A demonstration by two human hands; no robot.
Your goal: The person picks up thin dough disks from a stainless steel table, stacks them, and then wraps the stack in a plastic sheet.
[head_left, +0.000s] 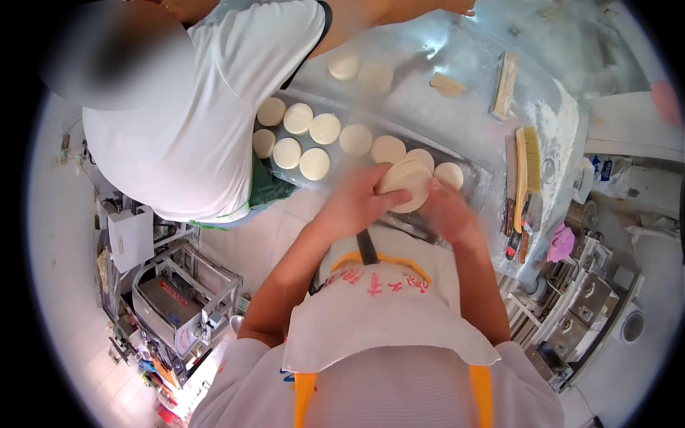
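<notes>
A pale, round, flat disc of dough sits between the person's two hands above the near edge of the flour-dusted steel worktable. The left hand grips the disc, fingers curled over its near face. The right hand is blurred; it touches the disc's right edge, but whether its fingers are closed cannot be told. Beyond the disc, further pale dough rounds lie in two rows on a clear plastic sheet. To the right of the disc lies a wooden-handled brush with yellow bristles; a wooden scraper lies farther back. To the left of the disc, a second person in a white shirt leans over the worktable.
</notes>
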